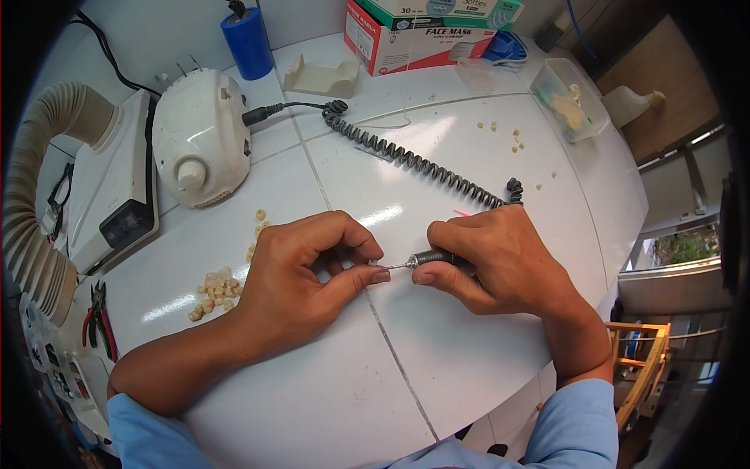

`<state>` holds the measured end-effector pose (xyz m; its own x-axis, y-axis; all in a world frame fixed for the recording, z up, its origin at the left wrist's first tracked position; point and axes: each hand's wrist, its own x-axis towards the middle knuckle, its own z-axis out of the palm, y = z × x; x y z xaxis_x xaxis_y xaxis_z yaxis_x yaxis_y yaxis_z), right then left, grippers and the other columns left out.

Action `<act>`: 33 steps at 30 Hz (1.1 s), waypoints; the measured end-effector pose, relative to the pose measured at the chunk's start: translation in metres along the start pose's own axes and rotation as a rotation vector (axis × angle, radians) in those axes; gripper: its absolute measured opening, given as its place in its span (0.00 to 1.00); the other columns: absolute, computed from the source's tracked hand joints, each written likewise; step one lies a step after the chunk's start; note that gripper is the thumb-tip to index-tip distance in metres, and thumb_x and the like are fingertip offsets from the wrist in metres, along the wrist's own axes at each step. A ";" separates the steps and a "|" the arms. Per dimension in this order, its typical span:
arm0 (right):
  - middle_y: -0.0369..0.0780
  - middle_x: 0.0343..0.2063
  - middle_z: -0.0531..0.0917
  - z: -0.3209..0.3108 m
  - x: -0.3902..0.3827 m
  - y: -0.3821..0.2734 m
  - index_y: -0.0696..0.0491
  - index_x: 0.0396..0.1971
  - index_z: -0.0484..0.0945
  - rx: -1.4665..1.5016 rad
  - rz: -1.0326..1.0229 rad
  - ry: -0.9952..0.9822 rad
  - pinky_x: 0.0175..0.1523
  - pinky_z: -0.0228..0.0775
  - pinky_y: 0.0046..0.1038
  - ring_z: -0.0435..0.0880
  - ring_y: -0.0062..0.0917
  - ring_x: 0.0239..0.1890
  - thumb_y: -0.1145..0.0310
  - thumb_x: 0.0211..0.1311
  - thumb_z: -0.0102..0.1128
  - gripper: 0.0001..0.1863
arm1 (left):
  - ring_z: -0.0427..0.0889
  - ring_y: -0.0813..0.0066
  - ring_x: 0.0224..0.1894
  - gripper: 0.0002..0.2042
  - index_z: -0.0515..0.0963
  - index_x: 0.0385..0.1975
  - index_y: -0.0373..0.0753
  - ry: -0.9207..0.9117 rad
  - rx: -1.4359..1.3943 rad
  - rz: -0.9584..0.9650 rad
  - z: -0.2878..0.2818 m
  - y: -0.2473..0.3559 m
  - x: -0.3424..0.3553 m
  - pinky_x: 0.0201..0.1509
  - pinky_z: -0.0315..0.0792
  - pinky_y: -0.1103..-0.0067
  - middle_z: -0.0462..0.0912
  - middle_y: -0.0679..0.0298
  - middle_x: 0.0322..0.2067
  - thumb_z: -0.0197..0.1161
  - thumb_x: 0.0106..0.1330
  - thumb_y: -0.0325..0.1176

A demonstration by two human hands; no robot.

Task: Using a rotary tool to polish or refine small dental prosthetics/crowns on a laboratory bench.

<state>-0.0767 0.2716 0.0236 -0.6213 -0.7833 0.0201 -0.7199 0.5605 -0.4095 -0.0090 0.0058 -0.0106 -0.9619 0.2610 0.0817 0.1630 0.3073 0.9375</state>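
Between thumb and fingertips, my left hand (293, 270) pinches a small whitish piece (376, 263), mostly covered by the fingers; it looks like a dental crown. My right hand (504, 258) grips a dark rotary handpiece (436, 257) with a silver nose. Its thin bur (397, 267) points left and reaches the piece at my left fingertips; whether it touches is too small to tell. A black coiled cord (422, 162) runs from behind my right hand to a white control unit (199, 137). Left of my left wrist lies a pile of cream tooth-like pieces (219, 291).
At left stand a white machine with a ribbed hose (31, 187) and red-handled pliers (99, 320). Mask boxes (414, 43), a blue cylinder (247, 43) and a beige holder (322, 76) line the back. Loose small pieces (516, 144) and a clear tub (569, 100) are at right.
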 end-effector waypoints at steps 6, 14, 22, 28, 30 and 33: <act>0.42 0.17 0.81 0.002 -0.001 -0.001 0.52 0.26 0.79 -0.027 0.040 0.012 0.26 0.67 0.42 0.81 0.42 0.18 0.40 0.77 0.65 0.29 | 0.86 0.83 0.37 0.08 0.84 0.41 0.34 0.010 -0.018 0.002 0.001 -0.002 0.001 0.41 0.79 0.83 0.90 0.65 0.36 0.79 0.68 0.22; 0.42 0.17 0.82 0.004 -0.001 -0.001 0.52 0.26 0.80 -0.042 0.029 0.022 0.26 0.67 0.42 0.81 0.42 0.18 0.41 0.76 0.66 0.29 | 0.87 0.82 0.38 0.09 0.84 0.41 0.34 -0.015 -0.014 -0.005 0.000 -0.004 0.000 0.42 0.79 0.83 0.90 0.64 0.37 0.79 0.68 0.22; 0.42 0.16 0.81 0.005 0.000 -0.002 0.52 0.25 0.79 -0.059 0.025 0.033 0.26 0.67 0.41 0.81 0.41 0.18 0.40 0.76 0.66 0.29 | 0.81 0.83 0.31 0.10 0.85 0.38 0.34 0.033 -0.074 -0.009 0.003 -0.007 -0.001 0.36 0.75 0.82 0.89 0.65 0.33 0.82 0.66 0.28; 0.42 0.16 0.81 0.005 0.001 -0.002 0.52 0.25 0.79 -0.075 0.021 0.019 0.26 0.67 0.42 0.82 0.41 0.18 0.40 0.76 0.65 0.29 | 0.84 0.85 0.33 0.08 0.86 0.36 0.35 0.005 0.033 -0.043 0.000 0.002 0.000 0.37 0.75 0.84 0.91 0.66 0.33 0.81 0.66 0.25; 0.42 0.16 0.81 0.005 0.001 -0.003 0.51 0.26 0.79 -0.073 0.024 0.013 0.26 0.68 0.42 0.82 0.42 0.18 0.40 0.76 0.65 0.29 | 0.83 0.85 0.33 0.08 0.86 0.36 0.36 0.006 0.034 -0.057 0.000 0.002 -0.001 0.36 0.74 0.84 0.91 0.67 0.33 0.81 0.66 0.26; 0.42 0.16 0.81 0.003 -0.001 -0.003 0.51 0.26 0.80 -0.082 0.021 0.008 0.26 0.68 0.42 0.82 0.42 0.18 0.40 0.76 0.65 0.29 | 0.82 0.86 0.31 0.08 0.86 0.36 0.36 0.009 0.031 -0.078 0.001 0.004 -0.001 0.35 0.73 0.84 0.91 0.67 0.32 0.81 0.66 0.26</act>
<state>-0.0733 0.2698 0.0220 -0.6388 -0.7691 0.0192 -0.7291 0.5972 -0.3342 -0.0076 0.0079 -0.0069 -0.9738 0.2272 0.0124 0.0946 0.3547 0.9302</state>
